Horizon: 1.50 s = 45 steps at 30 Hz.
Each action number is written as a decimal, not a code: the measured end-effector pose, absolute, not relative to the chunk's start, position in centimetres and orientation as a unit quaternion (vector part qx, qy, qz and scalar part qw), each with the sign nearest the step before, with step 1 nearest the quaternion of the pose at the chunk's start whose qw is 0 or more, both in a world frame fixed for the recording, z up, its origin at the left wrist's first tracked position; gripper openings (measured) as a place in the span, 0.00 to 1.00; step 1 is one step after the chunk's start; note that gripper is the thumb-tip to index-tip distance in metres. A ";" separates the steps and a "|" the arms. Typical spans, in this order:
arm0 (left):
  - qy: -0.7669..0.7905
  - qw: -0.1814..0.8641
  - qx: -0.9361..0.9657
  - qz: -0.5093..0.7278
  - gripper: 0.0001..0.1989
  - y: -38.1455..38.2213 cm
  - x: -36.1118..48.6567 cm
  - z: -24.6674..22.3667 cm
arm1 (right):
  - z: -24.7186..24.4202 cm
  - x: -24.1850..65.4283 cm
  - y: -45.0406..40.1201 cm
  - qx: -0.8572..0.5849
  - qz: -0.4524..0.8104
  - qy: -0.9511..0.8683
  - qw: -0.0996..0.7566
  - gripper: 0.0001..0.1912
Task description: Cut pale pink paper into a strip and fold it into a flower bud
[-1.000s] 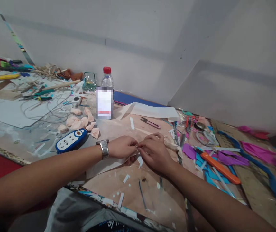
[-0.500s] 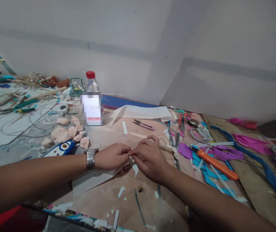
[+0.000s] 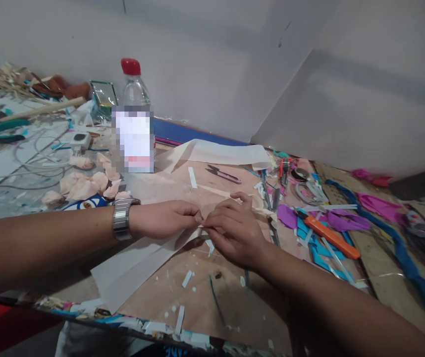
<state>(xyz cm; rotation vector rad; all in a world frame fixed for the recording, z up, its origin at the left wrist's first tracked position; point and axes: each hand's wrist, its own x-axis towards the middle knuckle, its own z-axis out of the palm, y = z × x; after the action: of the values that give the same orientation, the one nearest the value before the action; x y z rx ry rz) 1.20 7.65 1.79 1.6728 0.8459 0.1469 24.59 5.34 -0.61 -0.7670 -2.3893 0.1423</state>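
A long white paper strip [image 3: 131, 272] slants up from the table's front edge toward my fingers. My left hand [image 3: 170, 219], below a metal watch [image 3: 122, 219], is closed on the strip's upper end, with thumb and forefinger pinched. Touching the same spot, my right hand [image 3: 237, 229] pinches the paper's tip between thumb and forefinger, its other fingers curled loosely. The exact fold at the fingertips is too small to make out. Beyond the hands lie small thread snips [image 3: 223, 174] and a larger white paper piece [image 3: 220, 153].
A red-capped bottle [image 3: 135, 89] stands at the back behind a phone [image 3: 136, 141] with a blurred screen. Crumpled peach pieces [image 3: 82, 186] lie at left. An orange utility knife [image 3: 327, 235] rests among blue and purple scraps at right. A wall [image 3: 197, 64] rises behind.
The view has shifted, so the bottle and phone sit higher and further left. Both hands keep their pinch at the paper's end, and more of the white strip shows below my left forearm.
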 end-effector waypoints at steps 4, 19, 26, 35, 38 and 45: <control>0.360 0.575 0.731 0.072 0.18 7.3 1.1 1.3 | -0.7 24.6 5.3 -0.275 0.049 -0.900 0.334 0.05; 0.336 0.615 0.713 0.034 0.17 7.5 1.2 1.2 | -0.6 24.7 5.3 -0.288 0.032 -0.900 0.325 0.04; 0.329 0.625 0.706 0.054 0.19 7.6 1.2 1.4 | -0.5 24.6 5.4 -0.264 0.037 -0.906 0.329 0.05; 0.312 0.614 0.720 0.082 0.16 8.0 1.0 0.8 | -0.8 24.5 5.4 -0.300 0.046 -0.899 0.316 0.03; 0.327 0.589 0.735 0.082 0.17 7.9 1.0 0.9 | -0.8 24.5 5.4 -0.306 0.047 -0.895 0.323 0.02; 0.356 0.457 0.808 0.105 0.16 7.4 1.1 1.8 | -0.7 24.5 5.4 -0.317 0.048 -0.891 0.321 0.02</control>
<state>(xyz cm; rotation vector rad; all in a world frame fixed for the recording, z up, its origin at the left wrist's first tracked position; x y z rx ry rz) 1.13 7.39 1.79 1.9930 0.8778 0.2587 24.54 5.44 -0.72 -0.8327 -2.3415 0.1272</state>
